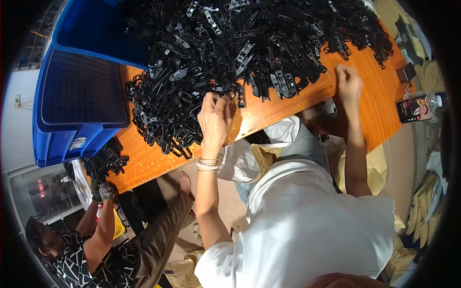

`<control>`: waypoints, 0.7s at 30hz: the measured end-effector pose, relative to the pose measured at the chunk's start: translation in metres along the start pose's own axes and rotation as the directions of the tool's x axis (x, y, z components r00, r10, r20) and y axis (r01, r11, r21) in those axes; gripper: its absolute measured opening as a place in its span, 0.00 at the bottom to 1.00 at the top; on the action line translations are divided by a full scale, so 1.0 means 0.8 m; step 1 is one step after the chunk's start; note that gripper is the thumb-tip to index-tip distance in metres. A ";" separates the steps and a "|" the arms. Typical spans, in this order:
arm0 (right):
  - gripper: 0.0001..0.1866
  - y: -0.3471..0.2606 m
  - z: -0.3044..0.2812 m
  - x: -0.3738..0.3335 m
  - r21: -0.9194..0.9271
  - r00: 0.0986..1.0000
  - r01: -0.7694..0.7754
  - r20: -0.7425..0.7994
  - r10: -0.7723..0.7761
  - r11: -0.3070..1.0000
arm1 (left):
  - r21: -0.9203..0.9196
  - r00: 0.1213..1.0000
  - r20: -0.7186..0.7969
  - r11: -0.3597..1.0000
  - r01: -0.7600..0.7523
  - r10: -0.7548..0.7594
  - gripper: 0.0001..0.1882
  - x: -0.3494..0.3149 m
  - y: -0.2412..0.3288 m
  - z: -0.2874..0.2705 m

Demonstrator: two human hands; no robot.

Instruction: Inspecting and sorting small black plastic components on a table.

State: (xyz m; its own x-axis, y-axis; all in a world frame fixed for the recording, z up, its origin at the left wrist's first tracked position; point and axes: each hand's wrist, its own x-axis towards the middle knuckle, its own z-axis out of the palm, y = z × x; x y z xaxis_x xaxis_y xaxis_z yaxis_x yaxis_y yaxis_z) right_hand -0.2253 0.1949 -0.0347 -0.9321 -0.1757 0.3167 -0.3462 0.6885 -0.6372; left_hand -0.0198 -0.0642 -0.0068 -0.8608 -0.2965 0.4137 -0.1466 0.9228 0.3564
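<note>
A big heap of black plastic clip-like parts point(211, 62) covers much of the orange wood-grain table point(307, 103). At the heap's near edge, my left hand point(214, 119) is closed, its fingertips pinched on a black plastic part that is mostly hidden by the fingers. One long slotted black part point(241, 96) lies on the table just right of those fingers. Over the table's bare wood to the right, my right hand point(349, 84) is held with curled fingers. Whatever those fingers hold, if anything, cannot be made out.
Blue plastic crates point(81, 91) stand at the left. A co-worker in grey gloves point(106, 192) handles a smaller pile of black parts point(108, 158) at the table's left end. A phone point(414, 109) leans by a clear bottle at the right edge. White sacking point(240, 161) hangs near my lap.
</note>
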 end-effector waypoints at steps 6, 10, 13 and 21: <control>0.09 0.005 0.013 0.064 -0.253 0.991 0.112 0.094 -0.091 0.961 | -0.160 0.986 -0.162 0.987 0.018 -0.045 0.04 0.007 0.009 -0.003; 0.10 0.008 0.018 0.065 -0.253 0.983 0.125 0.161 -0.086 0.959 | -0.431 0.979 -0.123 0.897 0.095 -0.163 0.04 0.009 0.021 -0.005; 0.10 0.016 0.023 0.057 -0.142 0.963 0.239 0.159 -0.216 0.961 | -0.522 0.957 -0.021 0.820 0.237 -0.290 0.04 0.007 0.028 -0.007; 0.11 0.002 0.013 0.046 -0.299 0.964 0.210 0.220 -0.147 0.931 | -0.631 0.948 -0.014 0.739 0.238 -0.318 0.13 0.006 0.044 0.002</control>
State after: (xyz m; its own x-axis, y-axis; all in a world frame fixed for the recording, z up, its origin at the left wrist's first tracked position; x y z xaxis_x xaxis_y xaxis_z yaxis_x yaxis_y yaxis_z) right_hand -0.2611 0.1823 -0.0319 -0.8715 -0.4252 0.2442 -0.4861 0.8147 -0.3163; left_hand -0.0298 -0.0332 0.0067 -0.7625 -0.5779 0.2910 -0.0058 0.4559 0.8900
